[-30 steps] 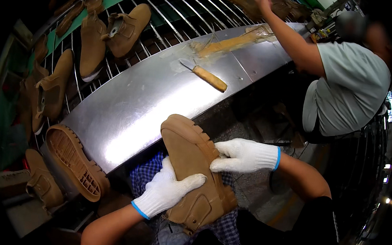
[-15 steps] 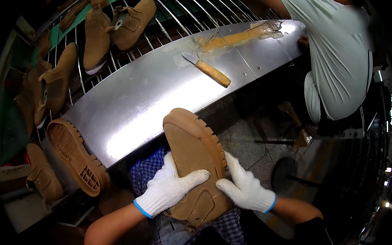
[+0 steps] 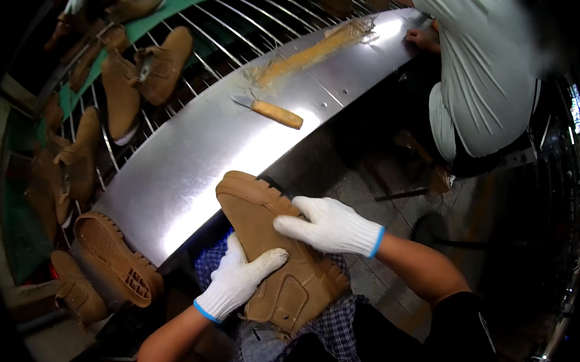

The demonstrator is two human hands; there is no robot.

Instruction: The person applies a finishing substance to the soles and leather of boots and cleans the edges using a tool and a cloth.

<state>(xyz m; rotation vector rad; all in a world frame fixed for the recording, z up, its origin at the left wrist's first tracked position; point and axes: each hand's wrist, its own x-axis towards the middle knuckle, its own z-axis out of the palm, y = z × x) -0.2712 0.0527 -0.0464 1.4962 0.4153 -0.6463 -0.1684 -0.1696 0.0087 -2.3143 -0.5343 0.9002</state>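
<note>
A tan ankle boot [image 3: 250, 228] with a thick, lugged sole edge lies across my lap, toe pointing away from me. My left hand [image 3: 239, 279], in a white knitted glove with a blue cuff, grips the boot by its near left side, thumb laid over the upper. My right hand [image 3: 330, 226], gloved alike, is closed over the sole edge on the right side, thumb resting on the upper near the toe. The fingers beneath the sole are hidden. A short knife [image 3: 276, 113] with a wooden handle lies on the metal table beyond the toe.
The curved metal table [image 3: 170, 187] has a strip of yellowish tape [image 3: 311, 55] on it. A loose brown outsole [image 3: 114, 256] rests at its left end, beside a boot upper [image 3: 77, 287]. Several boots stand on a wire rack [image 3: 212, 43]. A person in a pale shirt [image 3: 485, 80] sits at right.
My right hand has moved up along the sole edge toward the toe. The boot's toe has shifted slightly left and nearer. The whole view has swung a little, shifting the table and knife leftward.
</note>
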